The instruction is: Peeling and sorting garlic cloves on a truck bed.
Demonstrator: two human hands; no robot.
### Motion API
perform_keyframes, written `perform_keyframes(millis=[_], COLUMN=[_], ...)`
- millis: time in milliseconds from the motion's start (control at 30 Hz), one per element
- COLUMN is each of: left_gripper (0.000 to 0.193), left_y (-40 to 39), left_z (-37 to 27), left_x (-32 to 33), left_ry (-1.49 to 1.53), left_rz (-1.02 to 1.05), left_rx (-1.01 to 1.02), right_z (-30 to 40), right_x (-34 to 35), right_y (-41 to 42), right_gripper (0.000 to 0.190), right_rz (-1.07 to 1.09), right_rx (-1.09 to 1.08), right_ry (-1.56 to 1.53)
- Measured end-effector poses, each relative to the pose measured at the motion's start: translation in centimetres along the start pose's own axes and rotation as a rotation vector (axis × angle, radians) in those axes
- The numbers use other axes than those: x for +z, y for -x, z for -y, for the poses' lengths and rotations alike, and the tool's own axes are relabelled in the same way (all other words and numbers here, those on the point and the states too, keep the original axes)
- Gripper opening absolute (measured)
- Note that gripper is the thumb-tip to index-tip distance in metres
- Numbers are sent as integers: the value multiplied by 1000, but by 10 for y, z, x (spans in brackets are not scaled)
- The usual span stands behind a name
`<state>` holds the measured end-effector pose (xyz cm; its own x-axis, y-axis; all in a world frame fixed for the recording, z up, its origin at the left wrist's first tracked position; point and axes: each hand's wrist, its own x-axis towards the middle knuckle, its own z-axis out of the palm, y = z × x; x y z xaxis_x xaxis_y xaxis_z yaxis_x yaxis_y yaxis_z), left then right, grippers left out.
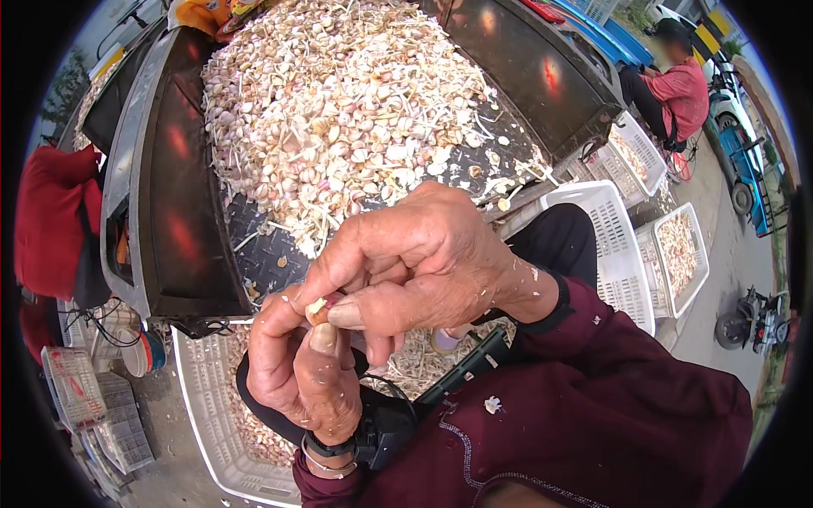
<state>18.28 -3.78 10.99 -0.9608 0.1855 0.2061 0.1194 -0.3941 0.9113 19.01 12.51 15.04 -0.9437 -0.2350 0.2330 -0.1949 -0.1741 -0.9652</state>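
Observation:
Between the thumbs and index fingers of both hands is a small garlic clove [316, 312], with a bit of reddish skin at its right side. My left hand [305, 368] grips it from below and wears a dark strap and a bracelet at the wrist. From the right, my right hand [419, 267] pinches the same clove, its other fingers curled. Beyond the hands a large heap of garlic cloves [343, 120] with dry stalks and skins covers a dark metal truck bed [257, 219]. Flecks of skin stick to both hands.
A white plastic crate [203, 406] with cloves stands below left; another white crate [603, 209] is at the right. Metal side walls [184, 184] flank the heap. A person in a pink top [686, 95] sits at upper right. Someone's red garment [57, 222] shows at left.

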Motion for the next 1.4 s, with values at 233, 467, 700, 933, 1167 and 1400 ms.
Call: perform_keyframes(millis=[233, 467, 700, 933, 1167, 1400], left_gripper=[22, 21, 19, 20, 17, 26], left_y=[-12, -19, -22, -20, -9, 9], left_z=[15, 30, 46, 45, 24, -3], left_x=[-5, -12, -13, -11, -14, -15], left_ry=[-206, -46, 145, -16, -413, -448], left_rz=[47, 124, 106, 62, 42, 279], left_rx=[-80, -214, -127, 183, 354, 567], right_z=[-17, -19, -54, -62, -45, -8], right_x=[-21, -37, -33, -4, 8, 6], right_y=[-9, -12, -2, 11, 9, 21], right_gripper=[13, 16, 21, 24, 26, 15], right_rz=[35, 137, -153, -177, -159, 24], right_rx=[-59, 118, 212, 120, 80, 139], right_ry=[345, 212, -424, -696, -599, -581])
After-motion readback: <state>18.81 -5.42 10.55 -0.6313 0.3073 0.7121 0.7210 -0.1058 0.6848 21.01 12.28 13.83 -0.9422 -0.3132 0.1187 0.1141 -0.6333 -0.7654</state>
